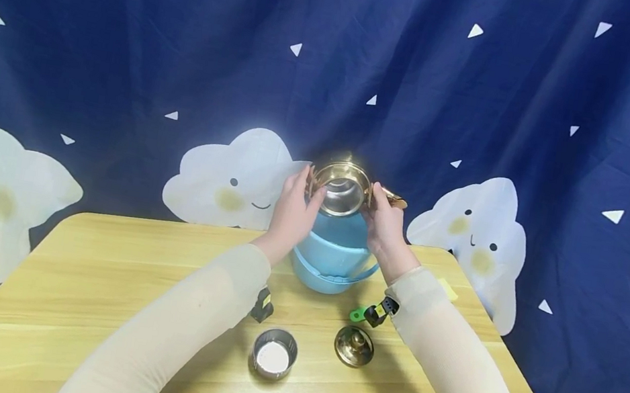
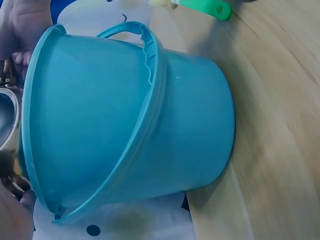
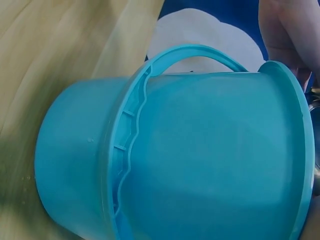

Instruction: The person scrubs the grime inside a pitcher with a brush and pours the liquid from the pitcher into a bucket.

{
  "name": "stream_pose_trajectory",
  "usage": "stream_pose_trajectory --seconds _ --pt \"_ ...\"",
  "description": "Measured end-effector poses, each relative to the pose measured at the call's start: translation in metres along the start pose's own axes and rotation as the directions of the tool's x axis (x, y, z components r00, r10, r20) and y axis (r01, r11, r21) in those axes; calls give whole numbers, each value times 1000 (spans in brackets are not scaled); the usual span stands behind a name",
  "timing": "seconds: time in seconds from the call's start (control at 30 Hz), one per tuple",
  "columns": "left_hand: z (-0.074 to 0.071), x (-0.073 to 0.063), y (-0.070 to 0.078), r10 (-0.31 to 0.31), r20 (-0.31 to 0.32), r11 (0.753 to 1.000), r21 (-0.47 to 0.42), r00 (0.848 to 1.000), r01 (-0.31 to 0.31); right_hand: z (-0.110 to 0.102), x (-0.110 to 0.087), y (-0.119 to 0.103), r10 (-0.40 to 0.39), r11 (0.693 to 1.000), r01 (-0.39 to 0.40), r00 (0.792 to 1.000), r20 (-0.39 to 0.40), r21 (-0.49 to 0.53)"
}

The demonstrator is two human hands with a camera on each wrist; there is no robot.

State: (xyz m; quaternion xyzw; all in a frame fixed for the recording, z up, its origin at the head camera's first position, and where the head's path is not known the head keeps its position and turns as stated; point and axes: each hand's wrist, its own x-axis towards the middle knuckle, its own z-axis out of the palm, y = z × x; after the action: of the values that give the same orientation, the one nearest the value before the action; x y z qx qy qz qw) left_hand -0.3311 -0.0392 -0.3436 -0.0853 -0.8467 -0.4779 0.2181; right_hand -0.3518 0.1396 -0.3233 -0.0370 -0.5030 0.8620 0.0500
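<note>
A gold metal teapot [image 1: 328, 170] with a silvery inside is tilted over the blue bucket [image 1: 327, 256], its round mouth facing me. On its left side my left hand [image 1: 294, 212] grips it, thumb near the rim. My right hand [image 1: 385, 226] holds the other side, beside a gold part that sticks out to the right. The bucket stands upright on the table, its handle [image 3: 122, 150] hanging down at the front. Both wrist views are mostly filled by the bucket, and only parts of the hands and teapot show at their edges.
On the wooden table [image 1: 155, 281], a silvery metal cup [image 1: 274, 353] stands nearer me, and a gold lid [image 1: 354, 346] with a knob lies to its right. A green-handled tool [image 2: 205, 7] lies beside the bucket. A blue curtain [image 1: 240, 43] hangs behind the table.
</note>
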Motion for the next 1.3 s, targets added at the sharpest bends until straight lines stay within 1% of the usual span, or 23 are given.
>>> stream_pose_trajectory --seconds 0.1,0.27,0.47,0.6,0.9,1.13,1.3 --pt "-1 0 -1 -16 6 1000 -5 1000 16 1 0 1 -8 1000 8 1000 -14 2" --pt "-2 -1 0 -42 9 999 0 999 42 1 -1 3 -20 1000 20 1000 -9 6" --pt "-3 0 -1 -76 0 997 -8 997 76 1 -5 2 -35 999 35 999 0 -26" --pt "-4 0 -2 -76 -2 997 -16 997 76 2 -7 1 -38 997 38 999 3 -60" --pt "-8 -1 -1 -63 6 998 -24 998 63 4 -9 -2 -47 996 46 999 -5 -72" --pt "-11 -2 2 -69 9 997 -22 998 69 2 -10 -6 -68 982 63 997 -20 -178" --pt "-11 -2 4 -80 23 997 -21 997 81 -1 -9 -8 -73 975 64 997 -37 -211"
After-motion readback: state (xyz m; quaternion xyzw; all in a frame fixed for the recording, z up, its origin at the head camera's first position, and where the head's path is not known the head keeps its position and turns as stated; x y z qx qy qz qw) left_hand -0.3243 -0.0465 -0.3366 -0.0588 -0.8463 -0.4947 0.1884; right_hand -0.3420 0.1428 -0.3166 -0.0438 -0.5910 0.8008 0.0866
